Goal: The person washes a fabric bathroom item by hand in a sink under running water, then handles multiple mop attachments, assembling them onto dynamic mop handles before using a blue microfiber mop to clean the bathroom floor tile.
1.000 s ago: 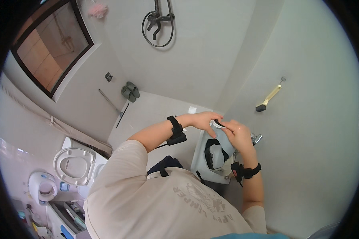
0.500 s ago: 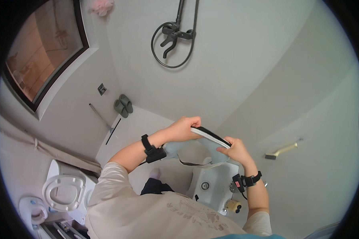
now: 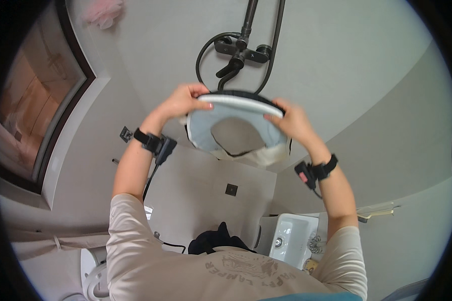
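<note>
Both my hands hold up a curved soft piece [image 3: 198, 125], pale blue inside with cream parts, a white band and a black upper edge. A large rounded opening in its middle shows grey through it; its exact kind I cannot tell. My left hand [image 3: 182, 102] pinches the left end of the banded edge, thumb on the near side. My right hand [image 3: 292, 120] grips the right end, its thumb also in front. The piece hangs in the air before the black shower mixer [image 3: 240, 52], and motion blurs its lower part slightly.
A white basin [image 3: 292, 236] stands at the lower right, with a yellow-handled brush [image 3: 376, 212] on the wall beyond. A toilet [image 3: 89, 266] is at the lower left. A square drain [image 3: 231, 189] lies in the floor. A pink bath puff [image 3: 103, 12] hangs near the dark-framed window [image 3: 80, 85].
My hands have raised the soft piece away from above the basin, up toward the shower mixer. It now faces me, its opening spread wide. The view has shifted as well.
</note>
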`<act>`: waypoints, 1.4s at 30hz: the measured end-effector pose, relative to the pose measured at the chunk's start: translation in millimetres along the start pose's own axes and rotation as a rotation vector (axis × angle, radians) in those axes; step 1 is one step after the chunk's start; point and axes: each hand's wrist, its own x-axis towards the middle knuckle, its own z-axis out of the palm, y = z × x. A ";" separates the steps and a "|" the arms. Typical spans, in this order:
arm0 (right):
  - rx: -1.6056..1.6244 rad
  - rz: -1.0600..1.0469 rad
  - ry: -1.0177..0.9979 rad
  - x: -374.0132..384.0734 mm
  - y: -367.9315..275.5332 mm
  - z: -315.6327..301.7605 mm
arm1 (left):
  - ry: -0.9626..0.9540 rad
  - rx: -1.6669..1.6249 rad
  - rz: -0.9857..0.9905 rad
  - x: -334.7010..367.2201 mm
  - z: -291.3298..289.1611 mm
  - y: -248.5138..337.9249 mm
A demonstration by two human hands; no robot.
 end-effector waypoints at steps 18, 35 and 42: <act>-0.565 -0.377 0.443 151.8 18.7 9.0 | 0.503 0.199 0.306 133.0 -57.6 16.3; -0.043 0.163 0.304 119.5 58.2 59.6 | 0.442 0.372 0.193 129.3 -56.4 -36.9; 0.042 0.168 0.131 -16.0 90.5 91.6 | 0.654 0.332 0.309 61.6 -31.3 -63.9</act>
